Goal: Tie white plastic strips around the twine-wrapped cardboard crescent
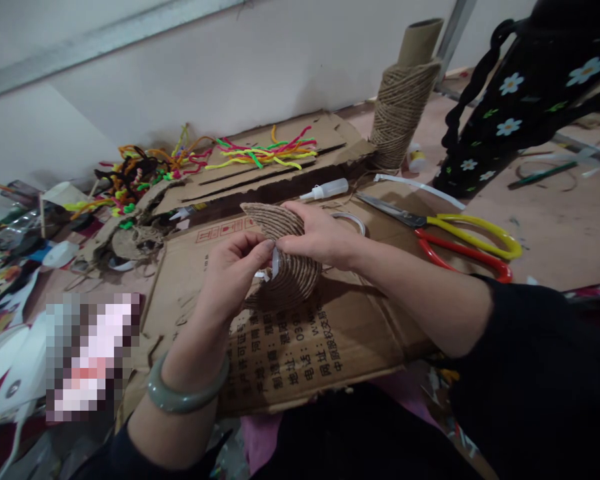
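A curved piece covered in rows of brown twine (300,277) is held over a flattened cardboard sheet (365,333). My right hand (320,233) is closed on its upper part, fingers behind and thumb in front. My left hand (240,263), with a green bangle on the wrist, is closed in a pinch at the piece's inner edge. A white strip (275,262) shows right by the left thumb, and a smaller white bit sticks out lower down. The fingers hide part of the piece. Beyond it lies a small glue bottle (330,189).
Scissors (420,220) with yellow and red handles lie to the right. A twine spool (403,100) and a black flowered bottle (515,100) stand behind. Colourful pipe cleaners (265,153) rest on cardboard at the back. Clutter and a pixelated patch fill the left.
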### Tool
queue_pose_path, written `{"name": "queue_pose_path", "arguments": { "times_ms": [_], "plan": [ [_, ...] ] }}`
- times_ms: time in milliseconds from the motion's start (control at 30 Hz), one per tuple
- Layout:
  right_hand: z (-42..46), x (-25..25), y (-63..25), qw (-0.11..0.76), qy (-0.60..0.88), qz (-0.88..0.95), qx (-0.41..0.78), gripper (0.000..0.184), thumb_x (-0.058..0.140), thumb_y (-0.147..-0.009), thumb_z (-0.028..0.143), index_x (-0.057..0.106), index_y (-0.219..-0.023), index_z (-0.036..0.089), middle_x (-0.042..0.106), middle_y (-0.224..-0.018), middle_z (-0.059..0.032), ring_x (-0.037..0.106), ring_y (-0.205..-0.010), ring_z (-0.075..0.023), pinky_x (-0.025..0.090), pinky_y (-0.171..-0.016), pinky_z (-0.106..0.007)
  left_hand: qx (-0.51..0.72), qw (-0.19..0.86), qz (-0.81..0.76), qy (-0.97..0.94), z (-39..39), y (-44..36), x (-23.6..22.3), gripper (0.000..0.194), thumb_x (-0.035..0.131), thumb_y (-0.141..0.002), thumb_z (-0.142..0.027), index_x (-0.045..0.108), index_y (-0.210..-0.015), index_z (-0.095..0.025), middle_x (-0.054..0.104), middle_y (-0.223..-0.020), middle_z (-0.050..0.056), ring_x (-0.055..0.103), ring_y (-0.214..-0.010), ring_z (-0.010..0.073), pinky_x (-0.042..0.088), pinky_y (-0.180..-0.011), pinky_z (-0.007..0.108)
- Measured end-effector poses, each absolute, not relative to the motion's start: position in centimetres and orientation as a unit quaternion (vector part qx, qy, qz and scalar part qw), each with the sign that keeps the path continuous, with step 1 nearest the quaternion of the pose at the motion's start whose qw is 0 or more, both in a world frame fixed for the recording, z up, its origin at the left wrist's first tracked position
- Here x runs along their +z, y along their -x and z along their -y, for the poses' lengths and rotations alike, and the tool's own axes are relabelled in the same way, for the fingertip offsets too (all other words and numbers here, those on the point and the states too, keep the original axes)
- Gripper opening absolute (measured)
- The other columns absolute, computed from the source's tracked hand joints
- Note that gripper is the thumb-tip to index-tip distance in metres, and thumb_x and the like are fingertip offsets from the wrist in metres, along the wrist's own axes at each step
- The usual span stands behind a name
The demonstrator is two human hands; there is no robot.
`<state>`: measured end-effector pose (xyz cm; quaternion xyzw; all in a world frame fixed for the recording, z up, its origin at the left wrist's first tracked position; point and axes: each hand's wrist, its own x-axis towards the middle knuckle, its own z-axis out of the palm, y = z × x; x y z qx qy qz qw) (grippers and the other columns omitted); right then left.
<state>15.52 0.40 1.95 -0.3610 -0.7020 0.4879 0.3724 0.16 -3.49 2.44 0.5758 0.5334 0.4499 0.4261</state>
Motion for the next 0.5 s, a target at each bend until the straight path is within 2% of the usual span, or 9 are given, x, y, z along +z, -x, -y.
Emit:
{"name": "queue_pose_path", "arguments": {
  "times_ms": [333, 500],
  "plan": [
    [-0.45, 1.78, -15.42, 0.373, 0.345, 0.698, 0.504, 0.021, 0.054, -0.065, 0.019, 0.052, -0.085, 0.016, 0.057, -0.081, 0.0004, 0.05, -0.072, -0.0127, 0.042, -0.065, -0.026, 0.456, 0.428, -0.524, -0.578, 3.46, -0.02, 2.11, 0.018, 0.066, -0.071, -0.023, 0.056, -0.057, -0.018, 0.053, -0.054, -0.002, 0.048, -0.051, 0.0089, 0.042, -0.051, 0.022],
    [-0.49, 1.59, -15.35, 0.386, 0.333, 0.672, 0.537, 0.02, 0.056, -0.065, 0.019, 0.051, -0.084, 0.017, 0.057, -0.08, 0.001, 0.05, -0.071, -0.0121, 0.042, -0.063, -0.025, 0.469, 0.432, -0.516, -0.572, 3.42, -0.15, 2.15, 0.025, 0.07, -0.071, -0.03, 0.055, -0.056, -0.018, 0.051, -0.053, -0.002, 0.047, -0.05, 0.0091, 0.043, -0.051, 0.023]
  ]
}}
